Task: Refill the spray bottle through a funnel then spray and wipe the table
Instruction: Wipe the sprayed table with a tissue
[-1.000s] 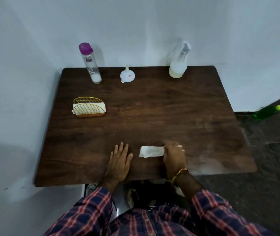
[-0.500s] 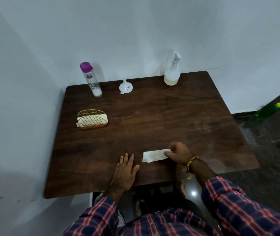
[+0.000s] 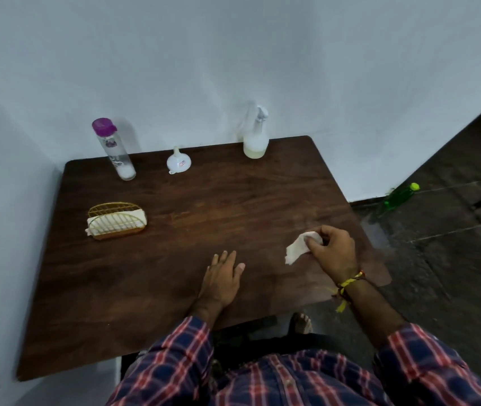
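Your left hand (image 3: 222,276) lies flat with straight fingers on the desk (image 3: 174,303), your right hand (image 3: 331,252) beside it pinches a tissue (image 3: 297,249) on the wood, and farther back stand the tissue holder (image 3: 116,220), then funnel (image 3: 178,161) and spray bottle (image 3: 255,136).

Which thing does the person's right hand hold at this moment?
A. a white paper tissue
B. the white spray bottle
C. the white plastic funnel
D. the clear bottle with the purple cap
A: the right hand pinches a crumpled white paper tissue over the right part of the dark wooden table, while the funnel and both bottles stand untouched at the table's far edge.
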### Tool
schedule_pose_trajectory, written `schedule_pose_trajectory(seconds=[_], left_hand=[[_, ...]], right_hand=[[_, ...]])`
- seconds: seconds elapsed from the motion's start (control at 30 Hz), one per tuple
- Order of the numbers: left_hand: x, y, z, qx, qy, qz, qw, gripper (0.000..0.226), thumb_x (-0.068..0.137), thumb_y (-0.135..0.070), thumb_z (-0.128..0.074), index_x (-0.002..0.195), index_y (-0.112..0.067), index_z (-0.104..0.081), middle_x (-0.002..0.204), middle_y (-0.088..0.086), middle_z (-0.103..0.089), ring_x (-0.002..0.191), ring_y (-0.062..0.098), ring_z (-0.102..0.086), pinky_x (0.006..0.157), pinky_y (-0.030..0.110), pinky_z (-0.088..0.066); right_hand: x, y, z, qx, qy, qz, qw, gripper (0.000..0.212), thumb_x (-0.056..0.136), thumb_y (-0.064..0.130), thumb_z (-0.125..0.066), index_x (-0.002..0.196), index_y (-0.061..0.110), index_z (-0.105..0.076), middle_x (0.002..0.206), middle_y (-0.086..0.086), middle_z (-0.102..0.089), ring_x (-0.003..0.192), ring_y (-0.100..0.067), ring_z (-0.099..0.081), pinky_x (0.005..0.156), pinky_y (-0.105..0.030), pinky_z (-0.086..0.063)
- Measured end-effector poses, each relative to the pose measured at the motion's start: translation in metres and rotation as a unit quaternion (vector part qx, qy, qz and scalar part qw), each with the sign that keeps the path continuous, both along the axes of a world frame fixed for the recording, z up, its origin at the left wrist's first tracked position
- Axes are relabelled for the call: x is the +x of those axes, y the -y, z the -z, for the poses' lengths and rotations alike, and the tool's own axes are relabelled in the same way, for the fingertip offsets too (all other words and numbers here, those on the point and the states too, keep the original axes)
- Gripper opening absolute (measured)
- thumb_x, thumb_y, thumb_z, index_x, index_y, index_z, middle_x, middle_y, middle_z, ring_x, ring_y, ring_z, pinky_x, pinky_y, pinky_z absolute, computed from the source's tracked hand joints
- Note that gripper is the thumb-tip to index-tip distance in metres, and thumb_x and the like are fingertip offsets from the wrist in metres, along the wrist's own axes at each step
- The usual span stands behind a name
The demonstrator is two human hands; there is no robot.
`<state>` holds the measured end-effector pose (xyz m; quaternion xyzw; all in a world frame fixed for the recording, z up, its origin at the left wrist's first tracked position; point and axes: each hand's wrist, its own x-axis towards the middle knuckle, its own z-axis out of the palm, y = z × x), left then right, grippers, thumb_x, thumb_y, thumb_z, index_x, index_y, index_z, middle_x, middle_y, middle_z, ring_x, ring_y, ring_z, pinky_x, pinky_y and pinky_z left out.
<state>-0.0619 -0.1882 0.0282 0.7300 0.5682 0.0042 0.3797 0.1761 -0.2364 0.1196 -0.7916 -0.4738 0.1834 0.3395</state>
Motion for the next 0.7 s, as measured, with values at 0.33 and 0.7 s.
schedule_pose_trajectory(seconds=[0.33,0.7], left_hand=[[0.187,-0.045,-0.016,0.017,-0.032,0.124,0.992,0.056,0.102,-0.044,-0.030,0.153,-0.020,-0.021,0.161,0.005,-0.014,0.149,0.024,-0.007,0.121,0.042,-0.009],[0.433,-0.139,0.041,0.132,-0.057,0.092,0.985,0.063,0.099,-0.044,-0.039,0.152,-0.013,-0.023,0.162,0.012,-0.008,0.149,0.027,-0.001,0.120,0.044,-0.003]], right_hand=[[0.134,0.005,-0.008,0.071,-0.083,0.148,0.983,0.004,0.081,0.013,-0.075,0.084,0.015,-0.073,0.075,0.004,-0.070,0.069,-0.009,-0.065,0.063,-0.019,-0.052],[0.318,-0.046,0.070,0.042,-0.199,0.251,0.947,0.005,0.079,0.015,-0.075,0.080,0.019,-0.072,0.071,0.005,-0.072,0.067,-0.013,-0.070,0.060,-0.030,-0.058]])
